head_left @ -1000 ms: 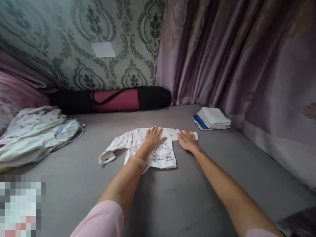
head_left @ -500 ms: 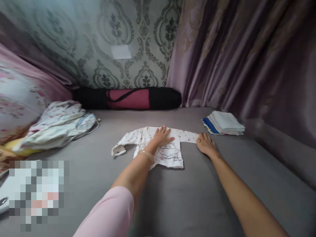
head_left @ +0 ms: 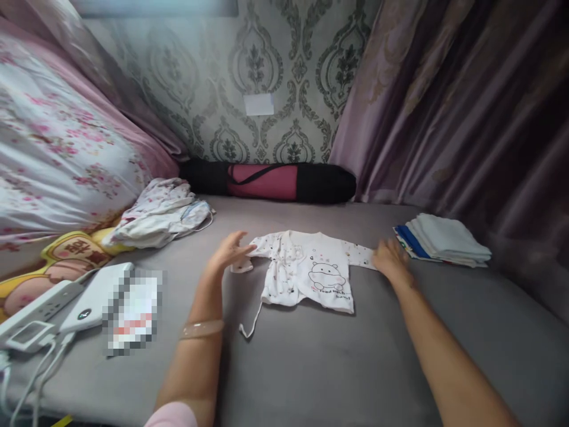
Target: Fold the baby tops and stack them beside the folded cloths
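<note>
A small white baby top (head_left: 326, 270) with a cartoon animal on the front lies spread on the grey sheet, its sleeves out to both sides. One thin tie trails from its lower left corner. My left hand (head_left: 227, 254), a bangle on its wrist, hovers by the left sleeve's cuff with thumb and fingers apart, partly hiding that sleeve. At the other cuff, my right hand (head_left: 393, 262) rests on or just beside the sleeve end, its fingers stretched out and a little blurred.
Folded cloths (head_left: 447, 237) are stacked at the right. On the left lie crumpled baby clothes (head_left: 164, 210), a yellow cushion (head_left: 66, 252), a white power bank (head_left: 95, 302) and a power strip (head_left: 42, 305) with cables. A long black-and-pink bag (head_left: 267, 181) lines the wall.
My left hand has lifted off the top's front and moved to the left cuff. My right hand slid outward along the right sleeve to its end. The view has turned left.
</note>
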Motion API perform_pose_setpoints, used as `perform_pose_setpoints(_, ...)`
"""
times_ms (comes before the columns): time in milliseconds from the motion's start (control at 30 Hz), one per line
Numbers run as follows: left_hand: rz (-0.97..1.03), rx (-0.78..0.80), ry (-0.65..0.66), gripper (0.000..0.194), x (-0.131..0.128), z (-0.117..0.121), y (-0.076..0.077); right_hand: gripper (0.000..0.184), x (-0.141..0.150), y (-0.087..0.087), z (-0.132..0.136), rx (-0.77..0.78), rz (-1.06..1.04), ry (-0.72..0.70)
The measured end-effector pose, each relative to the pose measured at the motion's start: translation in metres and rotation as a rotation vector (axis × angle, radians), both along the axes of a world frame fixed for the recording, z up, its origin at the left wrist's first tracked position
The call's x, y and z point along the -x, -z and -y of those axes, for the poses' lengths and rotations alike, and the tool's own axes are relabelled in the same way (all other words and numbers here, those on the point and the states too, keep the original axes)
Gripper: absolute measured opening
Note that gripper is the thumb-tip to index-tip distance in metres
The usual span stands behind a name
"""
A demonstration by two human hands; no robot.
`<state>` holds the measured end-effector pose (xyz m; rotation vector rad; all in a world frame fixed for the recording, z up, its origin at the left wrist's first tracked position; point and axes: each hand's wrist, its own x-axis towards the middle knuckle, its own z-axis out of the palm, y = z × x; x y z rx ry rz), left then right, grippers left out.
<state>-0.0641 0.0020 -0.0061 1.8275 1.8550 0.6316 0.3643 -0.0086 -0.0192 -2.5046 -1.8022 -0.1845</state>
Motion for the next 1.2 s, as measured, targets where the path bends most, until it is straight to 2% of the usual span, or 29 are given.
perform_pose_setpoints(100, 0.012, 0.167, -0.102, 0.062, 0.024, 0.009, 0.005, 0.036, 0.058, -0.005, -0.024, 0.007, -0.069, -0.173)
perform_pose_setpoints(167, 0.020, 0.256, -0.102, 0.058, 0.027, 0.013, 0.007, 0.043, 0.105, -0.006, -0.037, 0.051, -0.257, -0.405)
perform_pose_setpoints(200, 0.018, 0.282, -0.091, 0.054, 0.026, 0.015, 0.008, 0.042, 0.127, -0.006, -0.041, 0.088, -0.322, -0.446)
perform_pose_setpoints(300, -0.017, 0.282, -0.079, 0.043, 0.019, 0.018, 0.009, 0.036, 0.179, -0.004, -0.049, 0.154, -0.359, -0.405)
perform_pose_setpoints(367, -0.061, 0.260, -0.106, 0.036, 0.014, 0.017, 0.011, 0.034, 0.196, 0.000, -0.053, 0.162, -0.333, -0.342)
perform_pose_setpoints(467, -0.131, 0.265, -0.130, 0.027, 0.010, 0.012, 0.016, 0.034, 0.202, 0.008, -0.058, 0.159, -0.308, -0.324)
perform_pose_setpoints(567, -0.161, 0.278, -0.095, 0.022, 0.006, 0.007, 0.019, 0.032, 0.198, 0.013, -0.060, 0.164, -0.289, -0.392)
perform_pose_setpoints(633, -0.172, 0.227, -0.092, 0.018, 0.004, 0.005, 0.019, 0.031, 0.197, 0.014, -0.059, 0.167, -0.266, -0.431)
perform_pose_setpoints(700, -0.229, 0.061, -0.151, 0.012, 0.001, 0.005, 0.016, 0.032, 0.197, 0.014, -0.056, 0.148, -0.242, -0.429)
perform_pose_setpoints(767, -0.329, -0.158, -0.228, 0.021, -0.001, 0.007, 0.013, 0.033, 0.198, 0.013, -0.053, 0.112, -0.224, -0.404)
perform_pose_setpoints(833, -0.410, -0.286, -0.292, 0.029, -0.001, 0.009, 0.013, 0.034, 0.198, 0.012, -0.050, 0.091, -0.215, -0.394)
perform_pose_setpoints(900, -0.439, -0.254, -0.317, 0.029, 0.004, 0.010, 0.016, 0.035, 0.198, 0.012, -0.050, 0.099, -0.216, -0.398)
perform_pose_setpoints(967, -0.424, -0.129, -0.297, 0.029, 0.014, 0.010, 0.024, 0.033, 0.198, 0.011, -0.050, 0.112, -0.221, -0.403)
perform_pose_setpoints(1033, -0.367, -0.006, -0.248, 0.033, 0.025, 0.008, 0.032, 0.032, 0.200, 0.010, -0.051, 0.093, -0.216, -0.417)
perform_pose_setpoints(1100, -0.278, 0.034, -0.239, 0.040, 0.035, 0.004, 0.039, 0.031, 0.204, 0.011, -0.054, 0.036, -0.207, -0.424)
perform_pose_setpoints(1200, -0.180, -0.013, -0.380, 0.043, 0.041, -0.001, 0.045, 0.033, 0.212, 0.011, -0.062, -0.007, -0.253, -0.372)
